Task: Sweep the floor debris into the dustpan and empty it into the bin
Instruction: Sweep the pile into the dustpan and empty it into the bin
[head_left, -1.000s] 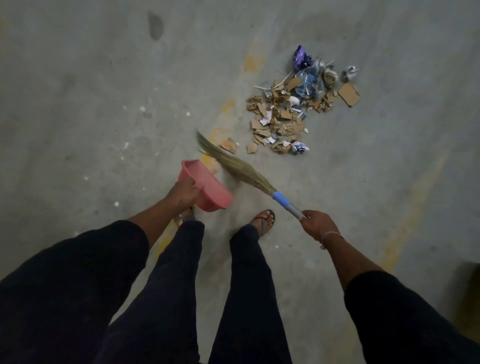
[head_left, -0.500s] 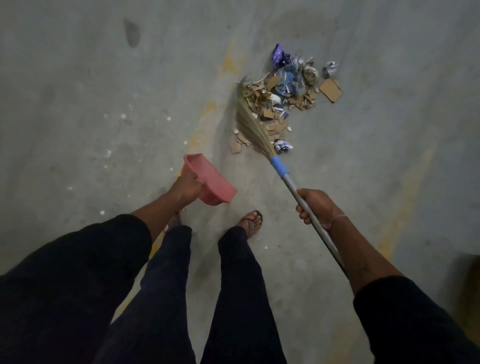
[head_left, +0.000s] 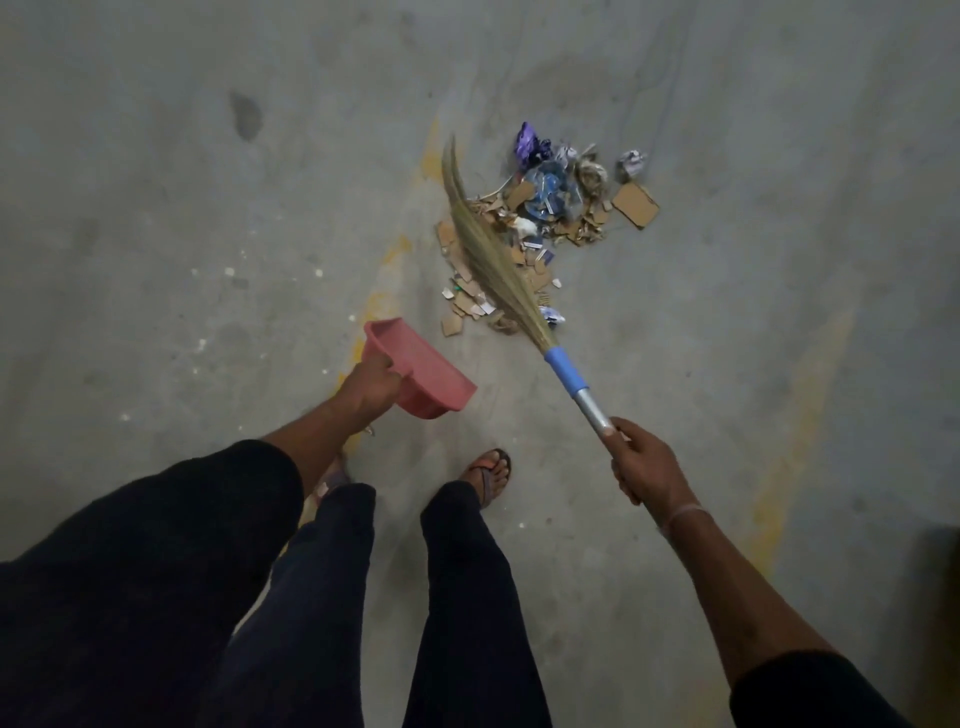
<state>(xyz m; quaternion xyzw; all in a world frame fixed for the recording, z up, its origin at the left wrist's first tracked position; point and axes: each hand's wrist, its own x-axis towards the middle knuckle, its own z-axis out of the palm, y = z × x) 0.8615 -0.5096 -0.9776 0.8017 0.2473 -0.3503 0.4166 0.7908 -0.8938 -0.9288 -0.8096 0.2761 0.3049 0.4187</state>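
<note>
Standing on a grey concrete floor (head_left: 156, 208) marked with faded yellow stripes. Right hand (head_left: 647, 470), fingers (head_left: 626, 486) curled tight round the metal handle of the broom (head_left: 571, 376), just below its blue collar. Broom slanted up and to the left, grass bristles (head_left: 483, 244) lying across the left side of the debris pile (head_left: 550, 223), tips reaching past its far edge. Pile made of torn cardboard scraps, blue and purple plastic wrappers and crumpled paper; one larger cardboard piece (head_left: 636, 203) at its right edge. Left hand (head_left: 371, 389), fingers wrapped round the rear of the pink dustpan (head_left: 421, 374), thumb on top. Dustpan held tilted, near the pile's closest scraps but apart from them; contact with the floor impossible to judge. Dark trousers and a sandalled foot (head_left: 491, 475) below.
</note>
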